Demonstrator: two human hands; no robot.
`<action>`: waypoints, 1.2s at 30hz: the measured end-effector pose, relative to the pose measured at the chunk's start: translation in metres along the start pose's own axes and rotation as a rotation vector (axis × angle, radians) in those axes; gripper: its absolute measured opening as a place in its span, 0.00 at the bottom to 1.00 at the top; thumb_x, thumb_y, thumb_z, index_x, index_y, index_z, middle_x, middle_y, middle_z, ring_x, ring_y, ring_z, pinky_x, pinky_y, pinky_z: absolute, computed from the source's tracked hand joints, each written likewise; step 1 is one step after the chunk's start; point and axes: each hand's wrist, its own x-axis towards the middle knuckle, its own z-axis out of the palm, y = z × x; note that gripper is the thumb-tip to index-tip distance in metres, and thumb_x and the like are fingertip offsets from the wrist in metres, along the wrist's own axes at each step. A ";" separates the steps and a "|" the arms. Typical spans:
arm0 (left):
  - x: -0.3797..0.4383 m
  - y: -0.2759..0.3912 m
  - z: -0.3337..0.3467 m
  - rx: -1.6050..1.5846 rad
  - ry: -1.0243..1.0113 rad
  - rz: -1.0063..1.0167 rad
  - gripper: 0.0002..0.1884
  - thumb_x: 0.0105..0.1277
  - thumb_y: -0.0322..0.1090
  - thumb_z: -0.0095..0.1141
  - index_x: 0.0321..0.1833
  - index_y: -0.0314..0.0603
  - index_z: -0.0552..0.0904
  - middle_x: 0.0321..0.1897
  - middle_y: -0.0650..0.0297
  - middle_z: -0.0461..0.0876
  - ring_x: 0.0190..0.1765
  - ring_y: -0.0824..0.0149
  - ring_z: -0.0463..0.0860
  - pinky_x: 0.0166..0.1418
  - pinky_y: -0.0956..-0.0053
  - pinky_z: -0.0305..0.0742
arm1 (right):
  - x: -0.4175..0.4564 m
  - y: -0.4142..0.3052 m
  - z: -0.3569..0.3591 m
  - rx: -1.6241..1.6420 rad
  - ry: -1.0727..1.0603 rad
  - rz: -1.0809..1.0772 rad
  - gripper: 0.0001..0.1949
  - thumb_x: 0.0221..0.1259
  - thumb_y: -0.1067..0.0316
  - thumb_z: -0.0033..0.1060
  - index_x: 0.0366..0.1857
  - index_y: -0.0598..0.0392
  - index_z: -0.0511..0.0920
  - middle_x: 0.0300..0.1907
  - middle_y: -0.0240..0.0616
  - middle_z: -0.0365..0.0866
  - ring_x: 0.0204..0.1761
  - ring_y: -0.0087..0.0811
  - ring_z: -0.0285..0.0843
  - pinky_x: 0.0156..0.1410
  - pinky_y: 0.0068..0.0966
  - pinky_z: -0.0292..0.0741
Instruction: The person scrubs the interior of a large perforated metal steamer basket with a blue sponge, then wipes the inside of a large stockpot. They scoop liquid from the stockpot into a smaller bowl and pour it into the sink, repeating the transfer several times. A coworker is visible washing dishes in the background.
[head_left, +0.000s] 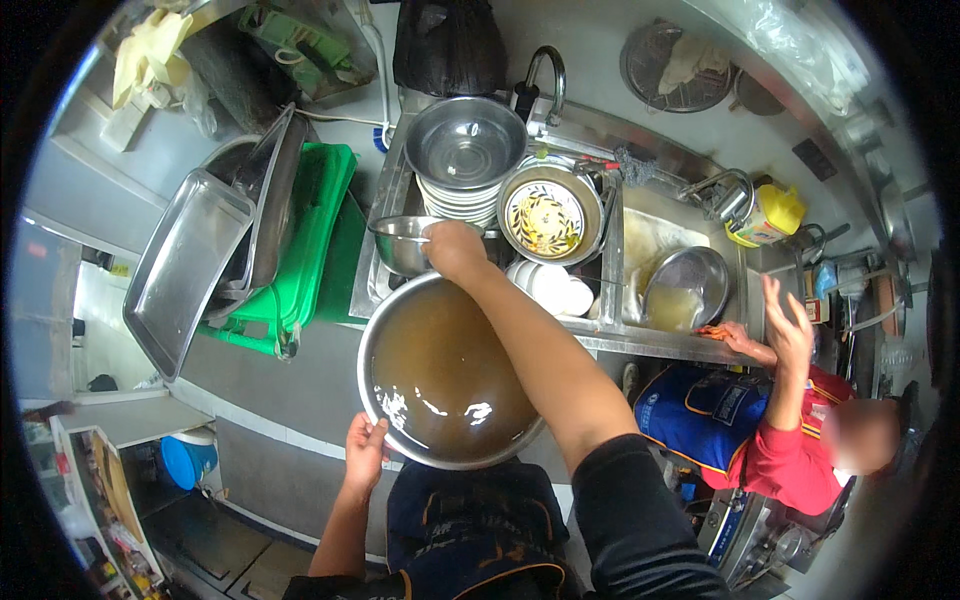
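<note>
A large metal bowl (442, 360) of brown liquid is in front of my body, its far rim near the sink edge. My left hand (365, 446) grips its near left rim. My right hand (456, 251) reaches across the bowl and holds the rim of a smaller steel bowl (405, 244) over the sink's left end. Behind it, a wide metal basin (465, 142) rests on a stack of white plates (459, 201). To the right, a patterned plate (544, 212) lies in a metal bowl, with white bowls (551, 289) nearer to me.
At right, a co-worker in a blue apron (701, 405) stands by the sink with a tilted metal bowl (690, 289) of cloudy liquid. A green bin (315, 247) stands left, with metal trays (187, 270) leaning there. A curved faucet (555, 82) rises behind the dishes.
</note>
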 end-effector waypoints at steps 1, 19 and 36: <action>0.000 -0.003 -0.003 -0.003 -0.002 0.002 0.07 0.72 0.31 0.52 0.36 0.46 0.69 0.23 0.69 0.75 0.19 0.77 0.77 0.16 0.85 0.62 | 0.001 -0.003 -0.005 0.015 0.012 -0.023 0.11 0.58 0.60 0.62 0.39 0.53 0.83 0.36 0.49 0.83 0.44 0.50 0.80 0.51 0.43 0.75; -0.004 0.003 0.005 -0.038 0.030 0.005 0.03 0.73 0.31 0.52 0.40 0.43 0.73 0.24 0.69 0.77 0.20 0.78 0.76 0.18 0.86 0.63 | -0.013 -0.048 -0.190 0.155 0.226 -0.365 0.13 0.59 0.57 0.62 0.40 0.55 0.85 0.35 0.50 0.84 0.40 0.48 0.83 0.47 0.37 0.78; -0.003 0.001 0.005 -0.015 0.037 -0.007 0.04 0.73 0.33 0.51 0.40 0.44 0.73 0.25 0.70 0.78 0.20 0.79 0.77 0.17 0.88 0.61 | -0.177 0.087 -0.095 0.026 0.585 0.087 0.18 0.69 0.59 0.54 0.54 0.62 0.77 0.51 0.53 0.77 0.53 0.51 0.77 0.58 0.37 0.73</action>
